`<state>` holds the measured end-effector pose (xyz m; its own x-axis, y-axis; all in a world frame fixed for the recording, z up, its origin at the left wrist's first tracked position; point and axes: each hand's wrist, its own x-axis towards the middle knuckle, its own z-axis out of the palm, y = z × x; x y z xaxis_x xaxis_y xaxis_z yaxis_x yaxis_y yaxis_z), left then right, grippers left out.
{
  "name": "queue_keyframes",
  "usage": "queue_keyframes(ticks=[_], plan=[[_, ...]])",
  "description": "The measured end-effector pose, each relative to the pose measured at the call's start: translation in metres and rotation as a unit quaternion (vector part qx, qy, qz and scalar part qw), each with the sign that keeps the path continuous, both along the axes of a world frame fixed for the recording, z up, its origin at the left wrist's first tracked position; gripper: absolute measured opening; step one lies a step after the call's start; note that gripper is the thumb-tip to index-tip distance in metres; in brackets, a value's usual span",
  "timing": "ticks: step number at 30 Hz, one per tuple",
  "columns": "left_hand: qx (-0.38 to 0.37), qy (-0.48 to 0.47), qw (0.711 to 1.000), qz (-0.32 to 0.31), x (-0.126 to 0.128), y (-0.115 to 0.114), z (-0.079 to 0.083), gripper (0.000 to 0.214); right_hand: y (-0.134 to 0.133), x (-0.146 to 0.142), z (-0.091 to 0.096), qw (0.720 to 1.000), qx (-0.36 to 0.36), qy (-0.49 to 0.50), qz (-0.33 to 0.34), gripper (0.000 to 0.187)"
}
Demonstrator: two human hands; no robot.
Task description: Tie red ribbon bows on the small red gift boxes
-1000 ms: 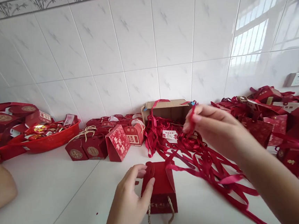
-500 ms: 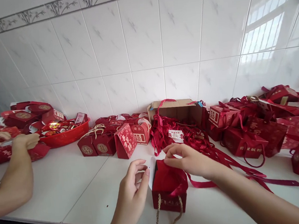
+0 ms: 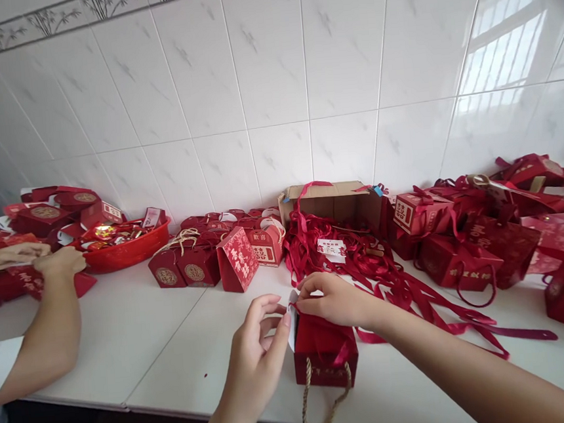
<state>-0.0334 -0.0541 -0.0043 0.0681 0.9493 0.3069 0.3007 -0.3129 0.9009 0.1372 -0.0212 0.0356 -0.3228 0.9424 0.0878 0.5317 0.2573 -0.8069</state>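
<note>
A small red gift box stands near the table's front edge, its twisted gold cord handle hanging down in front. On its left side a white-backed flap is raised. My left hand is at this flap, fingers bent and thumb against its edge. From above the box, my right hand pinches the end of a red ribbon close to the top of the flap. The fingertips partly hide the ribbon end. More red ribbon lies across the box.
Behind the box, a cardboard carton spills tangled red ribbons. Red boxes stand left of it, and more boxes crowd the right. At far left a co-worker's hands work beside a red basin of sweets.
My right hand has moved slightly left, bringing its pinched fingers to the raised flap. My left thumb has come closer to the flap. The co-worker's arm has shifted right.
</note>
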Motion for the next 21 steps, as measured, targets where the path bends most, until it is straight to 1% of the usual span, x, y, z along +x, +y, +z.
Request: queue_keyframes(ticks=[9,13,16,21], plan=[[-0.008,-0.007,1.000,-0.006,0.001,0.002,0.002,0.027,0.002,0.002,-0.004,1.000,0.022,-0.006,0.004,0.011],[-0.017,-0.012,1.000,-0.009,0.001,0.002,0.002,0.029,0.002,-0.002,-0.004,0.999,0.038,0.002,0.026,0.012],[-0.033,-0.024,0.999,-0.008,0.002,0.006,0.005,0.027,0.002,-0.003,-0.003,0.998,0.047,-0.001,0.033,0.013],[-0.052,-0.013,0.997,-0.052,0.002,0.015,0.010,0.023,0.002,-0.004,-0.003,0.998,0.057,-0.002,0.023,0.011]])
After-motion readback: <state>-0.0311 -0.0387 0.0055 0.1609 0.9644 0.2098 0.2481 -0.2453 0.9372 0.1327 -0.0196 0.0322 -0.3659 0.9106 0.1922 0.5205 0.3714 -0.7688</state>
